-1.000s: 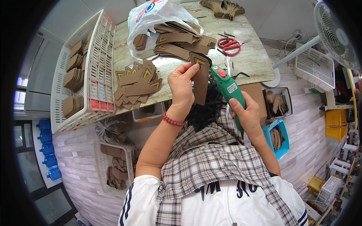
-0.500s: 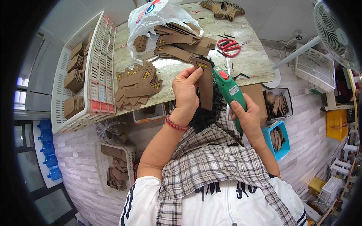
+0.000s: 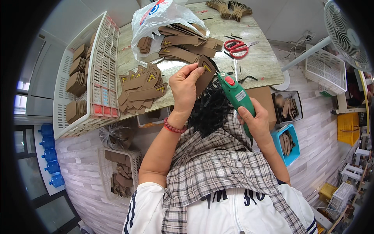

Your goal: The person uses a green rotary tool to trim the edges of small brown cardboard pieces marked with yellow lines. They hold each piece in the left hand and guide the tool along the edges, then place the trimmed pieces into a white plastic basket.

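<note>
My left hand (image 3: 186, 87) pinches a brown strap-shaped piece (image 3: 204, 75) with a yellow chevron at its tip, holding it upright over the table's near edge. My right hand (image 3: 254, 121) grips a green hand-held power tool (image 3: 236, 95) with a red button; its tip sits right beside the piece's upper end. A mass of black trimmings (image 3: 210, 111) lies in my lap below the piece. A loose heap of like brown pieces (image 3: 143, 87) rests on the table left of my left hand.
A white plastic basket (image 3: 102, 74) with stacked brown pieces stands at the table's left. A plastic bag (image 3: 163, 23) spills more pieces at the back; red scissors (image 3: 235, 47) lie to the right. Bins of pieces (image 3: 287, 107) sit on the floor right, a fan (image 3: 344, 33) beyond.
My left hand has turned the brown piece so its chevron end points up toward the tool's tip. The tool has shifted slightly toward the piece.
</note>
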A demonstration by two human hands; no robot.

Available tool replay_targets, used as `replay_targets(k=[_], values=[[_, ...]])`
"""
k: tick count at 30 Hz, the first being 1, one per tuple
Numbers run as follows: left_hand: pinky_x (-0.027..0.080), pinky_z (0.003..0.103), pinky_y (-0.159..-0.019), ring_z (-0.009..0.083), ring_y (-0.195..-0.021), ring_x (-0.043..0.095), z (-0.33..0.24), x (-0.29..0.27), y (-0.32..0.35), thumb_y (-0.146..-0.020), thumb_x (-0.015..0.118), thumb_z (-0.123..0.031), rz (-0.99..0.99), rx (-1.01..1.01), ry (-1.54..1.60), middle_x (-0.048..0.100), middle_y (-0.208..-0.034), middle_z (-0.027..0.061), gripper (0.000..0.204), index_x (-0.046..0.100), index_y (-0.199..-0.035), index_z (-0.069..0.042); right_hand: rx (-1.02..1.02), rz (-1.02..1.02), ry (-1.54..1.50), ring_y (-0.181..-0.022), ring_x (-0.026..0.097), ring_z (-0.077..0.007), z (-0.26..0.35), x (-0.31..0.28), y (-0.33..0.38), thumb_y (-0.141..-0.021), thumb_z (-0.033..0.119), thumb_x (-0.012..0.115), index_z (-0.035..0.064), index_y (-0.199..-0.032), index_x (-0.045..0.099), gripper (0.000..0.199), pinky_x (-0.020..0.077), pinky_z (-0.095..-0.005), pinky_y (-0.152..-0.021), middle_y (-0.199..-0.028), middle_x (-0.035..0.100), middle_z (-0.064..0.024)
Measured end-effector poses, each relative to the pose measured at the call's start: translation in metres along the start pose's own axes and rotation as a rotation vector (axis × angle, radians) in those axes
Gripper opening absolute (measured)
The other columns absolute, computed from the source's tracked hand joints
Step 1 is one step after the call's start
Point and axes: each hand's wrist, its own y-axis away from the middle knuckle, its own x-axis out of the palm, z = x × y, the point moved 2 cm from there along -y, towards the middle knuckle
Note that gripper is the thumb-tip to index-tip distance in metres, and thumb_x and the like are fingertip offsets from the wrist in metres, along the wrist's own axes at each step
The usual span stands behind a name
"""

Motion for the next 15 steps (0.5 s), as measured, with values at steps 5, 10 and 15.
replay_targets(k=[5, 10, 15], values=[[0.048, 0.019, -0.067, 0.0059, -0.072, 0.059, -0.004, -0.001, -0.001, -0.085, 0.067, -0.002, 0.051, 0.007, -0.066, 0.068, -0.084, 0.0031, 0.017, 0.069, -0.099, 0.005, -0.003, 0.006, 0.000, -0.057, 0.049, -0.0035, 0.001, 0.000, 0.000, -0.087, 0.027, 0.070, -0.0015, -0.109, 0.061, 0.037, 0.0410, -0.0205, -0.051, -0.068, 0.056, 0.0021], [0.047, 0.020, -0.066, 0.0059, -0.073, 0.058, 0.005, -0.006, -0.002, -0.084, 0.068, -0.003, 0.112, 0.003, -0.135, 0.068, -0.083, 0.0018, 0.016, 0.070, -0.098, 0.005, -0.001, 0.017, -0.015, -0.057, 0.048, -0.0032, 0.001, 0.000, -0.001, -0.087, 0.027, 0.070, -0.0014, -0.109, 0.061, 0.037, 0.0403, -0.0202, -0.051, -0.068, 0.055, 0.0024], [0.047, 0.021, -0.069, 0.0073, -0.074, 0.059, 0.004, -0.006, 0.001, -0.083, 0.069, -0.004, 0.176, -0.010, -0.166, 0.067, -0.084, 0.0031, 0.016, 0.070, -0.095, 0.006, -0.006, 0.024, -0.025, -0.057, 0.048, -0.0031, 0.004, -0.001, -0.002, -0.087, 0.027, 0.070, -0.0012, -0.109, 0.061, 0.037, 0.0401, -0.0197, -0.051, -0.068, 0.055, 0.0026]])
